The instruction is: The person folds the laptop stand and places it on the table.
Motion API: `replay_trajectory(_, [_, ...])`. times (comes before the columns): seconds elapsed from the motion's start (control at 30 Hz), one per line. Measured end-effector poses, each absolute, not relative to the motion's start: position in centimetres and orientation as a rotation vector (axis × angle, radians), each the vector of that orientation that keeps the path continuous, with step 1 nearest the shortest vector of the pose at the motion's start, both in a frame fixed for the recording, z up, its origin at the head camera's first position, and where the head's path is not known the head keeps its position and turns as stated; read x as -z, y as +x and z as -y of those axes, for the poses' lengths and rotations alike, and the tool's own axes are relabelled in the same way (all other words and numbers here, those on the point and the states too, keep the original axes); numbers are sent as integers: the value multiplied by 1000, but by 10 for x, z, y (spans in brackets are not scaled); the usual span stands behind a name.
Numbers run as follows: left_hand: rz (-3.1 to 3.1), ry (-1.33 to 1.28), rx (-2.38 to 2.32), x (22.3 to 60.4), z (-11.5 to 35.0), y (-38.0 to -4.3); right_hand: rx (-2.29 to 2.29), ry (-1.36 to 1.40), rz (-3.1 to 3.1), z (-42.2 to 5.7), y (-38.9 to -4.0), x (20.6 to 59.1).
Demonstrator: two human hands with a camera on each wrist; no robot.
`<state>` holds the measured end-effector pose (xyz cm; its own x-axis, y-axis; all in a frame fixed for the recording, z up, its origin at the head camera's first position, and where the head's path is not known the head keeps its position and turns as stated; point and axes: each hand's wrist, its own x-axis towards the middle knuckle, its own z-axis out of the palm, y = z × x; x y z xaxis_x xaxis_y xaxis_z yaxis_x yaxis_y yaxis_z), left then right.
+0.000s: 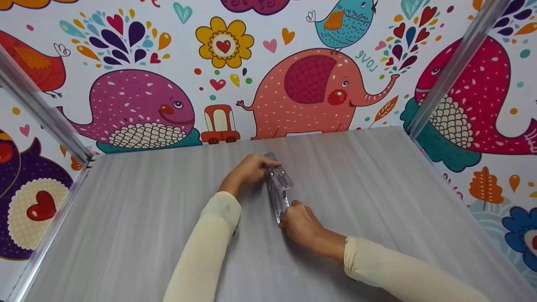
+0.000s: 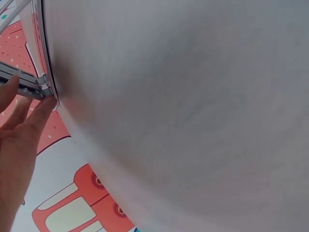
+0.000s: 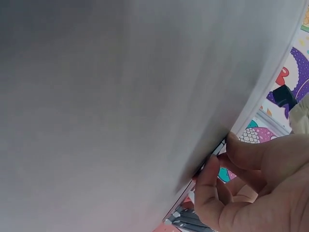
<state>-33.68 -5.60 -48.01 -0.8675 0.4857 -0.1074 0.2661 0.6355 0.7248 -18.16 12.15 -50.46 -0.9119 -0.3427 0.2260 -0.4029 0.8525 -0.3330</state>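
Stapler, one, on desk: long axis running from right hand, pinching its near end, forward and slightly leftward to left hand, pinching its far end.

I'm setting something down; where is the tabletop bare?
Bare tabletop lies between left sleeve and left rail, and between right hand and right table edge. Crowded mid-table: that hand and the left hand grip the metallic device.
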Motion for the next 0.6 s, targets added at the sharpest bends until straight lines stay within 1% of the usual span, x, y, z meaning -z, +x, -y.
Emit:
replay_trajectory(0.23, [-2567,613,-1076,483,56,-339,-583,591,2861,-115,-181,506])
replay_trajectory(0.6, [-2581,611,-1068,482,54,-339,-456,672,2844,-113,-183,505])
